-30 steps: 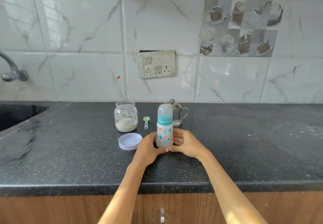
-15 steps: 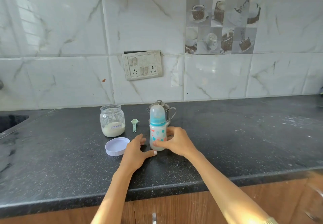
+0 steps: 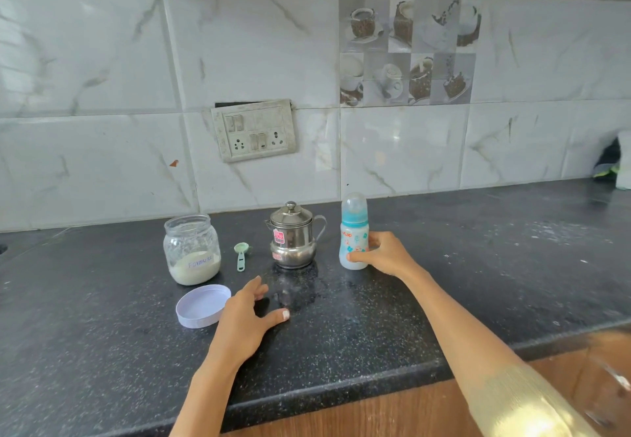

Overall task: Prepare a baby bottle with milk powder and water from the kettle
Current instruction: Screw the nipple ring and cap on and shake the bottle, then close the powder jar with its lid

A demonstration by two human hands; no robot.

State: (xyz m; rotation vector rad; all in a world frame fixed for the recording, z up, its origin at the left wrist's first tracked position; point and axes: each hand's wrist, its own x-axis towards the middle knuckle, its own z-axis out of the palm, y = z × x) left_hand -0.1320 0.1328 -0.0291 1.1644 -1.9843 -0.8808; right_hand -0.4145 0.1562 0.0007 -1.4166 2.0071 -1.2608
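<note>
So my right hand (image 3: 386, 255) is wrapped round the capped baby bottle (image 3: 354, 237), standing it upright just right of the kettle (image 3: 294, 237), out of the way I'd guess; left hand (image 3: 246, 317) rests flat on the counter (image 3: 444, 293), fingers spread, holding nothing, beside the lid (image 3: 201, 305); formula jar (image 3: 192, 250) is uncapped with the scoop (image 3: 241, 255) handy, probably for closing up next.

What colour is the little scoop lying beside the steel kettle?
Pale mint green; the scoop shows only in the head view, the sole camera.

one head view looks forward and down, close over the countertop (image 3: 375, 327).
</note>
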